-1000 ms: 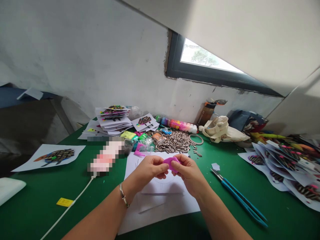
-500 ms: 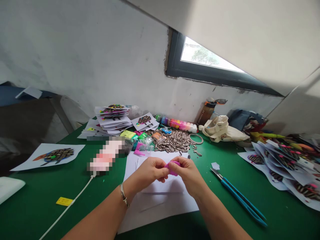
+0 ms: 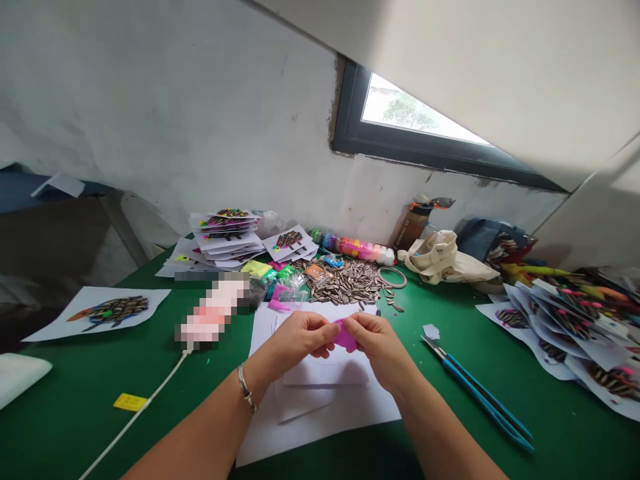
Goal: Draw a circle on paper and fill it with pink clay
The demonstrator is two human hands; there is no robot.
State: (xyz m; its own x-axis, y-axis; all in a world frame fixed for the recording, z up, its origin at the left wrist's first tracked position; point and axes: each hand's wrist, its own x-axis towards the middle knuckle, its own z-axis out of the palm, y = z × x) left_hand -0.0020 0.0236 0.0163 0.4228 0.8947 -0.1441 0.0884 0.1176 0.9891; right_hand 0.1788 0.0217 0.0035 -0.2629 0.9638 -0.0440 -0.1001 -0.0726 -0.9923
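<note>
A grey-white wall [image 3: 175,120] filled much of the upper frame, and a green table [image 3: 490,340] spread across the lower part. White paper sheets [image 3: 360,413] lay layered at bottom centre, while a pile of seed-decorated cards [image 3: 575,333] fanned over the right edge. Just above the sheets, at centre, the left hand [image 3: 305,337] and the right hand [image 3: 375,340] each pinched one side of the same pink piece between thumb and fingers. Beyond them, slightly right of centre, lay a heap of striped seeds [image 3: 350,283]; blue-handled tweezers [image 3: 453,369] slanted across the lower right. The soft-looking pink piece [image 3: 346,339] sat between the fingertips, and a tiny paper scrap [image 3: 431,333] lay near the tweezers' tip.
</note>
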